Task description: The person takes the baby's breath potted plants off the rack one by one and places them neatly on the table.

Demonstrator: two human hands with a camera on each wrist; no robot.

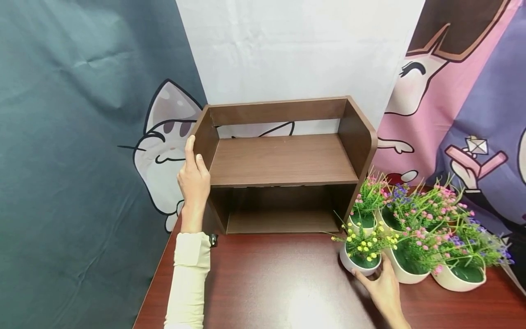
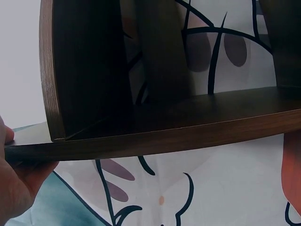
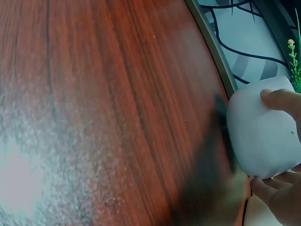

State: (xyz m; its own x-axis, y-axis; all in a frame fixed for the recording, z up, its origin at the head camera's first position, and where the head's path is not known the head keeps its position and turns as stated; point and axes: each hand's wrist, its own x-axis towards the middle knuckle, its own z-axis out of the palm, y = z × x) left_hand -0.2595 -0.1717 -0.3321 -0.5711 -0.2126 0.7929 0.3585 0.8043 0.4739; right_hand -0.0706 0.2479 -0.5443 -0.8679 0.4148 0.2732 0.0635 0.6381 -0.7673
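Note:
A brown two-tier wooden shelf [image 1: 283, 160] stands on the table against the backdrop. My left hand [image 1: 194, 185] grips the edge of its left side panel; in the left wrist view, the panel [image 2: 155, 147] passes between the thumb and fingers. At the right, my right hand [image 1: 384, 288] holds a small white flowerpot [image 1: 357, 265] with yellow flowers [image 1: 365, 242], thumb and fingers on opposite sides of it. The right wrist view shows the pot's smooth wall [image 3: 261, 132] in that grasp. Whether its base touches the table cannot be told.
Several white pots with pink and purple flowers [image 1: 427, 224] cluster right of the shelf, one pot [image 1: 404, 269] close beside the right hand. The reddish-brown table [image 1: 263, 274] extends in front of the shelf. Printed cartoon cloth [image 1: 102, 137] hangs behind and at the sides.

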